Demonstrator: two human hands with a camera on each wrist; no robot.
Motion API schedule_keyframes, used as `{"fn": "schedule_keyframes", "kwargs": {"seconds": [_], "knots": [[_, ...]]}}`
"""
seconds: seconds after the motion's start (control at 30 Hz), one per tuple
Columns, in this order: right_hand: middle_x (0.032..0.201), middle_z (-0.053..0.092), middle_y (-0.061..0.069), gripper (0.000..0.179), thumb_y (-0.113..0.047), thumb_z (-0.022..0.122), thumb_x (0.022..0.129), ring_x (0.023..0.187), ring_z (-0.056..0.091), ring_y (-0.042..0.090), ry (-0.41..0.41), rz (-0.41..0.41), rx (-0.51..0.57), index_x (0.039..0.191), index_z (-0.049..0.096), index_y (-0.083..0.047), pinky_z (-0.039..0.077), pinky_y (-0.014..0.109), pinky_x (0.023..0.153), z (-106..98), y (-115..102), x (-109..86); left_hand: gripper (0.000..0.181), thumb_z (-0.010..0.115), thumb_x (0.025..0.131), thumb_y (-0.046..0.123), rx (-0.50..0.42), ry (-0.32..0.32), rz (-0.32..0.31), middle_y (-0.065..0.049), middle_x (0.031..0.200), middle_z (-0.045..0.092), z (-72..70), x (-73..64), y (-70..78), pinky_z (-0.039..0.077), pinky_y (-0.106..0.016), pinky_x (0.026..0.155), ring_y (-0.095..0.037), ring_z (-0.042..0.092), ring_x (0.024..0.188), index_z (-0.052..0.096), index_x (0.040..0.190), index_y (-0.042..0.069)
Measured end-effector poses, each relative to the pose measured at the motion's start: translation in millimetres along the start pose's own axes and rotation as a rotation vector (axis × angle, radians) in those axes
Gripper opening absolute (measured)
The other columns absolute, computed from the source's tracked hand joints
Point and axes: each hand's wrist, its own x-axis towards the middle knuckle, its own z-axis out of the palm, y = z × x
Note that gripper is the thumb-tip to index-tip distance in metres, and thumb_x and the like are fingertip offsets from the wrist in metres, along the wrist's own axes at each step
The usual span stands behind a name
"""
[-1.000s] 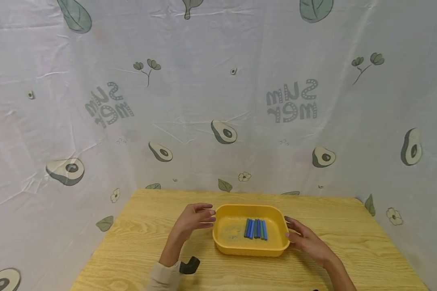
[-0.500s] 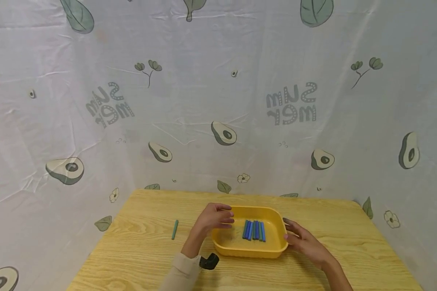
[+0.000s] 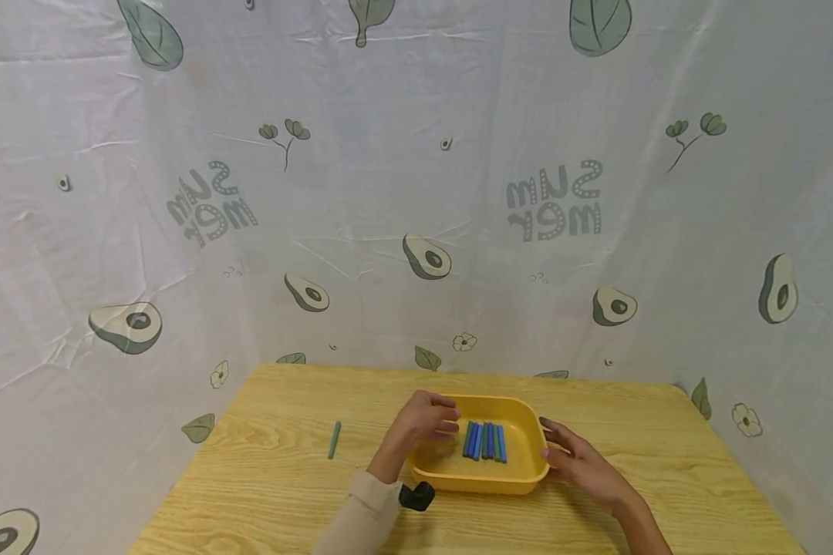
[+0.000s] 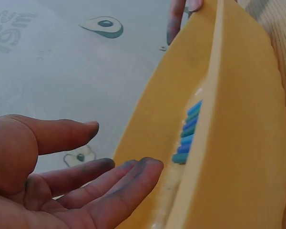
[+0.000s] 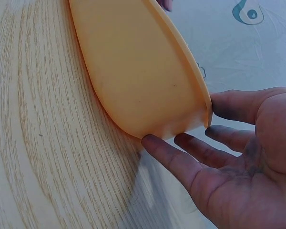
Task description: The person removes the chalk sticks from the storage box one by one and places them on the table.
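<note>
A yellow plastic tray (image 3: 482,484) holds a row of blue and green pastel sticks (image 3: 484,442) lying side by side on its floor. My left hand (image 3: 422,418) hovers over the tray's left part, fingers loosely spread with nothing between them; in the left wrist view the fingertips (image 4: 150,164) look smudged dark, just short of the sticks. At the tray's right end, my right hand (image 3: 578,461) rests its fingertips (image 5: 155,140) and thumb against the outside of the wall. One green pastel stick (image 3: 334,439) lies alone on the table, left of the tray.
The wood-grain table (image 3: 278,486) runs back to a pale curtain (image 3: 389,193) printed with avocados and leaves, which also stands along both sides. A black wrist strap piece (image 3: 417,496) sits at my left cuff (image 3: 371,497).
My left hand has moved right from outside the tray's left end to over its inside. The lone green stick, hidden from view a second ago, now shows on the table. My right hand stays put.
</note>
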Motion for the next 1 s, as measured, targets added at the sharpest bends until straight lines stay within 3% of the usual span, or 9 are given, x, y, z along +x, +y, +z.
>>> {"fn": "schedule_keyframes", "kwargs": {"seconds": [0.27, 0.57, 0.83, 1.0], "knots": [[0.168, 0.011, 0.046, 0.077, -0.020, 0.046, 0.116, 0.148, 0.045, 0.057, -0.008, -0.004, -0.005, 0.169, -0.002, 0.007, 0.060, 0.042, 0.106, -0.8, 0.8, -0.2, 0.041, 0.075, 0.098, 0.007, 0.042, 0.041, -0.022, -0.021, 0.115, 0.077, 13.0, 7.3, -6.3, 0.066, -0.051, 0.087, -0.042, 0.078, 0.104, 0.066, 0.132, -0.013], [0.169, 0.010, 0.046, 0.077, -0.021, 0.046, 0.116, 0.148, 0.045, 0.057, -0.011, 0.009, -0.008, 0.169, -0.002, 0.007, 0.059, 0.046, 0.107, -0.8, 1.8, 0.9, 0.034, 0.077, 0.096, 0.006, 0.156, 0.120, -0.038, -0.017, 0.109, 0.076, 26.4, 15.5, -21.8, 0.068, -0.045, 0.077, -0.027, 0.077, 0.091, 0.071, 0.126, -0.009], [0.169, 0.008, 0.046, 0.078, -0.023, 0.047, 0.116, 0.147, 0.047, 0.055, -0.011, 0.015, -0.016, 0.169, -0.002, 0.006, 0.060, 0.045, 0.106, -0.6, 2.7, 1.1, 0.035, 0.084, 0.088, 0.003, 0.261, 0.206, 0.019, -0.013, 0.098, 0.078, 38.2, 19.2, -29.5, 0.067, -0.040, 0.066, -0.022, 0.076, 0.076, 0.077, 0.121, -0.006], [0.169, 0.009, 0.045, 0.079, -0.024, 0.048, 0.116, 0.146, 0.048, 0.055, -0.001, 0.025, -0.020, 0.169, -0.001, 0.006, 0.060, 0.045, 0.105, -0.5, -0.6, 1.5, 0.031, 0.087, 0.084, -0.001, 0.325, 0.245, 0.023, -0.012, 0.095, 0.079, 43.3, 25.3, -29.7, 0.064, -0.034, 0.058, -0.020, 0.074, 0.065, 0.080, 0.114, -0.004]]}}
